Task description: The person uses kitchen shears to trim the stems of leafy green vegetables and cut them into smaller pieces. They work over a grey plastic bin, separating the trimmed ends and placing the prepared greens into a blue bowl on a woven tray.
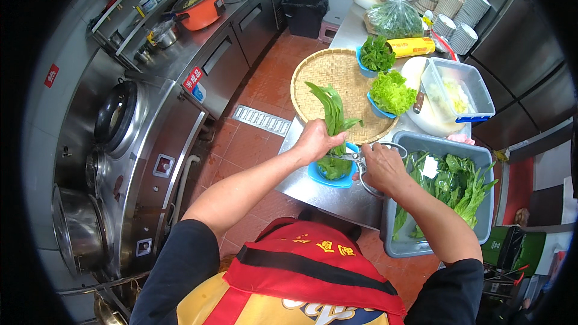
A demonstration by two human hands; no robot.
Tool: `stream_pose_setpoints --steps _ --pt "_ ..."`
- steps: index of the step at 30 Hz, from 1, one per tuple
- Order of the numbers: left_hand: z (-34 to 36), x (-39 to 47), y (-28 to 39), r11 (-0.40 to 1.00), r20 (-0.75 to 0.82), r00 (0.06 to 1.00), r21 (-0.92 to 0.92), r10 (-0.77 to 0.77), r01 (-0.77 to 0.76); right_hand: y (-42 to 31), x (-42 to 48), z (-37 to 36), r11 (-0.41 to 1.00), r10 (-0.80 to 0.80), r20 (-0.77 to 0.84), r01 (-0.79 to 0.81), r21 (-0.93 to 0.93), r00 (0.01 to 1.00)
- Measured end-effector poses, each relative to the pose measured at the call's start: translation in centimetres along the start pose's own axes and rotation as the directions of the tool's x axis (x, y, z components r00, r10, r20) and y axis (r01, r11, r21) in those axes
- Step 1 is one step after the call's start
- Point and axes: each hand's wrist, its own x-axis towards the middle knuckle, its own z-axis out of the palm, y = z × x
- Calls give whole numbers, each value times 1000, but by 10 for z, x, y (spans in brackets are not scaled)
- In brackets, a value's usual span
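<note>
My left hand (319,141) grips a bunch of long green leafy stalks (332,106), held upright above a blue bowl (332,183). Cut leaves lie in that bowl, at the near corner of the steel table. In my right hand (383,167) is a pair of metal scissors (354,157), whose blades reach across the lower part of the bunch. A second blue bowl (378,109) holds frilly lettuce (393,92); a third, behind it, holds darker leaves (377,54). Both stand at the right of a round woven bamboo tray (316,65).
A grey plastic tub (393,239) with loose leafy greens is at my right. Behind it are a clear plastic box (483,95), a knife handle (419,102) on a white round board, and a yellow film box (412,47). Stacked bowls (474,6) stand farther back. A stove is at left.
</note>
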Motion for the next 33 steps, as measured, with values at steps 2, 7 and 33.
stream_pose_setpoints --steps 2,7,33 --pt "-1 0 2 1000 2 1000 9 -5 5 9 0 5 998 -38 -5 38 52 999" --pt "-5 6 -5 966 -88 996 -260 -27 4 12 2 16 999 -25 30 24 48 999" --pt "-40 15 13 894 47 996 -439 -72 86 142 -245 88 331 943 -132 -908 257 307"
